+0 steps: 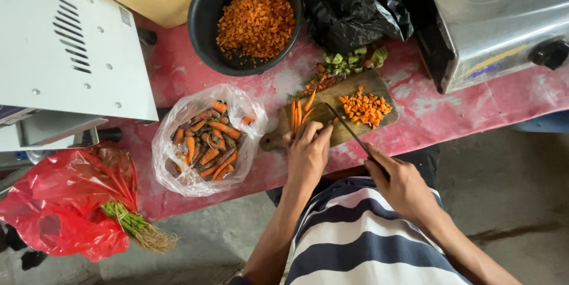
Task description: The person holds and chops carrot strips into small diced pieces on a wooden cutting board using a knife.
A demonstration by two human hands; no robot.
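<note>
A wooden cutting board lies on the pink table. My left hand presses down on long carrot strips at the board's left end. My right hand grips the handle of a knife, whose blade lies across the board just right of my left fingers. A pile of diced carrot sits on the board's right part. Carrot tops and green scraps lie at the board's far edge.
A black bowl of diced carrot stands behind the board. A clear plastic bag of whole carrots lies to the left, a red bag with green stalks beyond it. Black bag, metal stove, white machine.
</note>
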